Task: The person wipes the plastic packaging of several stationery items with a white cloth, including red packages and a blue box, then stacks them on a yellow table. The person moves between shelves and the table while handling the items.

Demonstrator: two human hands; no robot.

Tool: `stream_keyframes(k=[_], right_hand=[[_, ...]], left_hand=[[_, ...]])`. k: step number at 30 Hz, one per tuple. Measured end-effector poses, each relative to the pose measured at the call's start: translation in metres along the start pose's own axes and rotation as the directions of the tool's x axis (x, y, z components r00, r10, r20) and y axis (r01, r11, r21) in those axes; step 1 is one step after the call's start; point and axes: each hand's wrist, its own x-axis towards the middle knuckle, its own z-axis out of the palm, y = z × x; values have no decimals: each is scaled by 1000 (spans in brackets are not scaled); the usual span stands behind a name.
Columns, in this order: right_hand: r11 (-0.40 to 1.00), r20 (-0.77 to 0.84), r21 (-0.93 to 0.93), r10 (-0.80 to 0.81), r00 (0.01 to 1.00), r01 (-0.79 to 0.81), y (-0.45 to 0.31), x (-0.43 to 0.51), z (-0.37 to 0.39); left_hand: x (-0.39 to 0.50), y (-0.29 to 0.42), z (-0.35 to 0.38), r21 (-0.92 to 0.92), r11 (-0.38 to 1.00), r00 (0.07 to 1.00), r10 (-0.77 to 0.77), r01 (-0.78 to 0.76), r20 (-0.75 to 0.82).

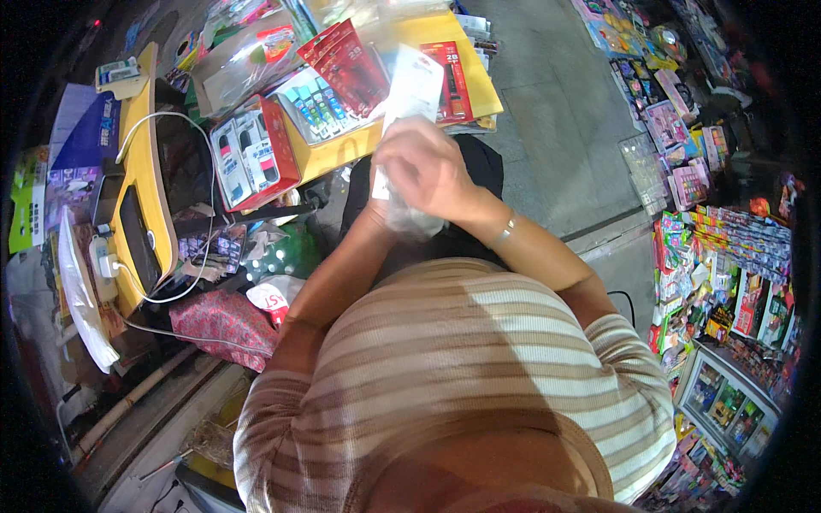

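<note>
My right hand (426, 163), blurred by motion, lies across a long white packet (414, 86) at the near edge of the yellow table. Largely behind it is my left hand (380, 208), whose fingers are hidden by the packet and the other hand. Crumpled clear plastic (414, 221) hangs below the hands. Beyond them, red blister packs (349, 67) lean over a white tray of small tubes (317, 106). Another red blister pack (458, 83) lies flat to the right. An open red box (282, 151) holds white packaged items.
A yellow shelf (144, 154) at left carries a dark device (138, 237) and a white cable (208, 173). Below it lies a red patterned cloth (224, 327). Grey floor tiles (545, 122) extend to the right, bordered by many packaged goods (686, 179) and a glass-fronted case (728, 397).
</note>
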Motion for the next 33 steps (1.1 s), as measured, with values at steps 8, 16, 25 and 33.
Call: stream_keyframes(k=[8, 16, 25, 33], right_hand=[[944, -350, -268, 90, 933, -192, 108, 12, -28], [205, -150, 971, 923, 354, -126, 150, -43, -101], [94, 130, 901, 873, 470, -424, 136, -31, -71], [-240, 360, 928, 776, 518, -285, 133, -24, -30]], left_hand=[[-18, -2, -7, -109, 837, 820, -486, 536, 302], [66, -25, -17, 643, 757, 992, 118, -114, 37], [116, -11, -53, 907, -173, 816, 396, -383, 420], [77, 84, -38, 956, 47, 643, 749, -291, 159]])
